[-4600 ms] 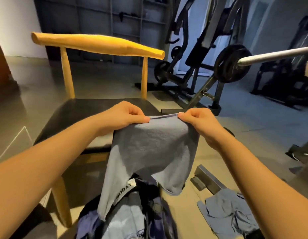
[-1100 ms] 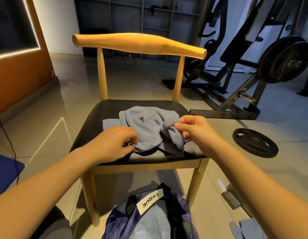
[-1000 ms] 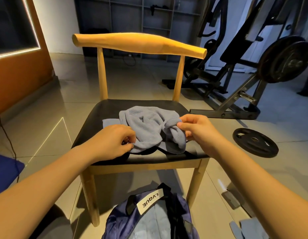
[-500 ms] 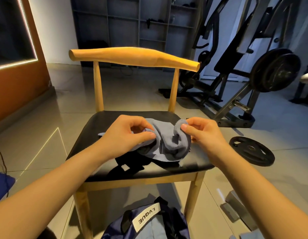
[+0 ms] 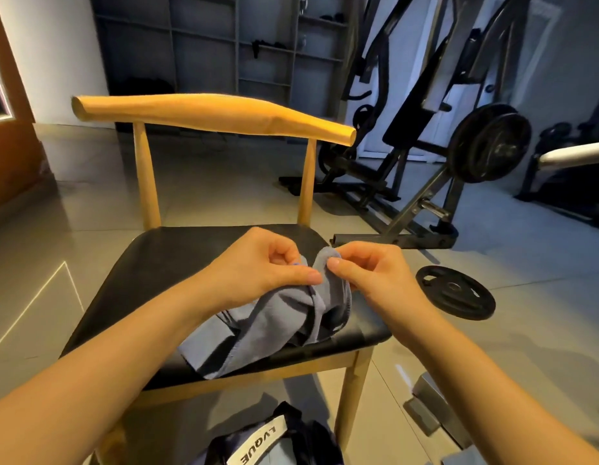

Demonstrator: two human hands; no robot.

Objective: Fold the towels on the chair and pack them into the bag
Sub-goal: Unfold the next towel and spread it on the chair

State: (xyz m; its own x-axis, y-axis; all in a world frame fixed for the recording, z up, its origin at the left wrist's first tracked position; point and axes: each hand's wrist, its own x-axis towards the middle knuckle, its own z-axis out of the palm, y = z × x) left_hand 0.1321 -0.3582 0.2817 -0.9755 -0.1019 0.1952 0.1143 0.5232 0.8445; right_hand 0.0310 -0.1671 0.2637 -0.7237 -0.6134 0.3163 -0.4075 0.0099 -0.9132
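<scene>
A dim gym room with a glossy tiled floor, shelving on the far wall and a weight machine (image 5: 425,135) at far right; a wooden chair (image 5: 207,112) stands in the middle.

Both thumbs meet at the middle of the view. The left hand (image 5: 258,266) pinches a raised ridge of the grey-blue towel (image 5: 268,327) between thumb and curled fingers. The right hand (image 5: 368,273) pinches the same ridge from the right, its fingers also curled in. The two grips are almost touching. Below them the towel hangs in loose twisted folds, with its tail spread on the near part of the black seat, close to the front edge.

A second ago the towel lay as a crumpled heap on the seat, with one hand at each side of it. The hands have since closed together and lifted its top. In my judgement they are hunting for an edge or corner to spread this towel out, so its fold is not yet begun.

The towel is soft, napped cloth with a stitched hem and darker bands near one end. It is limp and will sag wherever it is not held. The seat is smooth, dark and slightly shiny, and the backrest is a rounded, tapering wooden bar. The navy bag (image 5: 258,448) sits on the floor just in front of the chair, showing a white label. A black weight plate (image 5: 456,292) lies flat on the floor at right.
</scene>
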